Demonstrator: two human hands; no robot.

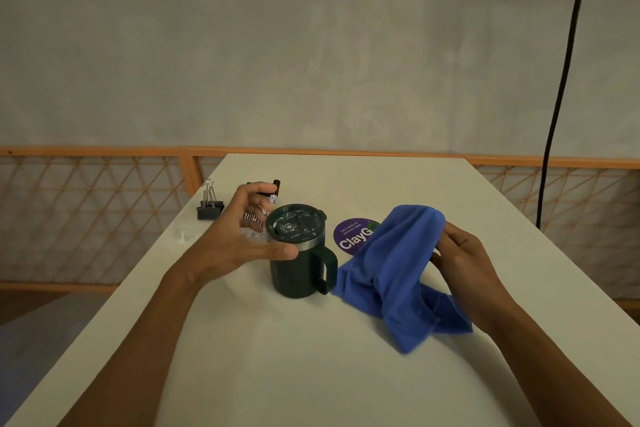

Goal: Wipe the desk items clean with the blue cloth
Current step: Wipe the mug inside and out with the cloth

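Observation:
A dark green lidded mug (pixel 299 253) stands upright on the white desk (pixel 277 357), its handle turned to the right. My left hand (pixel 242 229) hovers spread just left of the mug, thumb near its rim, fingers loosely curved and holding nothing. My right hand (pixel 464 253) grips the blue cloth (pixel 398 274), bunched over the fingers, its lower part draped on the desk right of the mug. Behind the left hand are a small dark bottle (pixel 276 191) and a striped item (pixel 254 218), partly hidden.
Black binder clips (pixel 210 206) sit near the desk's left edge. A round purple sticker (pixel 353 236) lies flat behind the cloth, partly covered by it. An orange lattice railing (pixel 104 201) runs behind the desk. A black cable (pixel 561 80) hangs at the right.

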